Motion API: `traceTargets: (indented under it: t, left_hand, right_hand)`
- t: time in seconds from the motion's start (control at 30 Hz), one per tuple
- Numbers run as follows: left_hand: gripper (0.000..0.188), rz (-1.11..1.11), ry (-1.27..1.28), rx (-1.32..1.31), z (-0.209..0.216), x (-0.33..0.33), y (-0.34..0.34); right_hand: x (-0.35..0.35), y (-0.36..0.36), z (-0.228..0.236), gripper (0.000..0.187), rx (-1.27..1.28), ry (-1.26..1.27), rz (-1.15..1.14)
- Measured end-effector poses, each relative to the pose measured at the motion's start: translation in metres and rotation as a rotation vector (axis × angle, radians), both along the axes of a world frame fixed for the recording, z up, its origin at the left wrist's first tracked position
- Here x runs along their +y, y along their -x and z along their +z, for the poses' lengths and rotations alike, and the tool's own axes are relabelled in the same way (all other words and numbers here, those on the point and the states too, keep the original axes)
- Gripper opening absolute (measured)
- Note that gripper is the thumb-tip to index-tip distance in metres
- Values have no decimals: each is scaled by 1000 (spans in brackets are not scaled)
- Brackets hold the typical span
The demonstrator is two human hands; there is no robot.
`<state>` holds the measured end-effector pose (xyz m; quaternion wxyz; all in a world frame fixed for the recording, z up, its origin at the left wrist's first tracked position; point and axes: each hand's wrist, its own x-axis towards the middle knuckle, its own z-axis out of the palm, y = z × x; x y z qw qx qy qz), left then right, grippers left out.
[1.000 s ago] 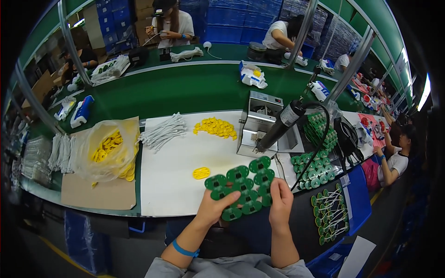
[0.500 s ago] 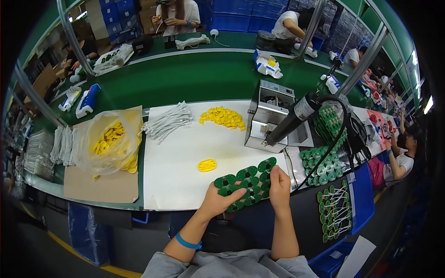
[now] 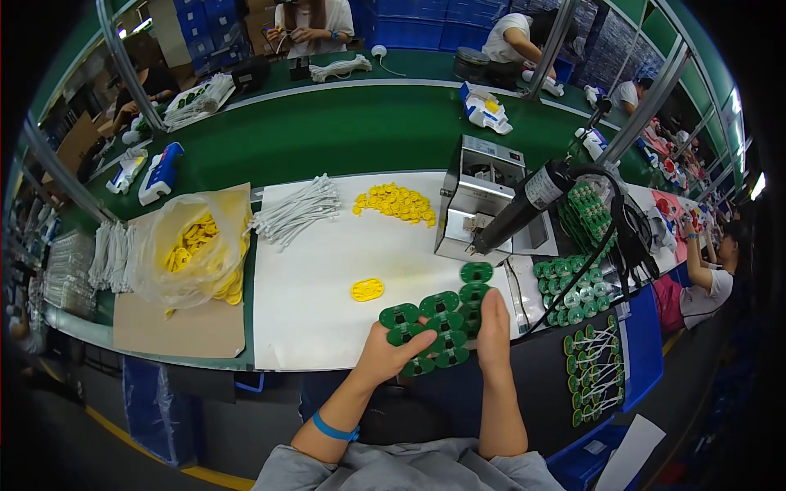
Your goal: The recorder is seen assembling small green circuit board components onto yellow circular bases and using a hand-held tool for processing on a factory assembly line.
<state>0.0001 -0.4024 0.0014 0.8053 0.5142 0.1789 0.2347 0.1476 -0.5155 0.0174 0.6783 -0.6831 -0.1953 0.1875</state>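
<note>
Above the front edge of the white work sheet, I hold a panel of round green circuit boards point(image 3: 442, 322) in both hands. My left hand point(image 3: 383, 357) is closed on its left part, thumb on top. Around the rightmost column of boards point(image 3: 472, 296) my right hand point(image 3: 493, 334) is closed, thumb upward; its other fingers are mostly hidden. That column stands at an angle to the other boards; whether it is fully separate I cannot tell. Just beyond the panel lies a single yellow oval plastic piece point(image 3: 368, 290).
Behind are a yellow piece pile point(image 3: 395, 204), white cables point(image 3: 300, 209) and a metal machine point(image 3: 479, 200) with a black cylinder point(image 3: 524, 204). A plastic bag point(image 3: 192, 250) of yellow parts stands left, more green boards point(image 3: 571, 288) right. A green belt point(image 3: 327, 135) runs beyond; co-workers sit around.
The rightmost column of boards has tilted away from the rest of the panel, with my right hand turning. My left hand stays nearly still. White-and-blue items on the belt have shifted right.
</note>
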Motion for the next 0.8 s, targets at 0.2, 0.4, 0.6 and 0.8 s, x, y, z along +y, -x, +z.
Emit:
traceTargets:
  t: [0.2, 0.4, 0.6, 0.8]
  left_hand:
    - [20, 68, -82, 43, -7, 5, 2]
    - [42, 45, -121, -81, -19, 14, 21]
    - [64, 25, -153, -94, -28, 26, 46]
    - [66, -22, -121, -78, -18, 29, 49]
  right_hand:
    - [13, 32, 1, 28, -243, 130, 54]
    - [23, 53, -2, 26, -280, 11, -38]
    - [33, 77, 9, 38, -188, -26, 93]
    - [31, 73, -1, 39, -101, -74, 102]
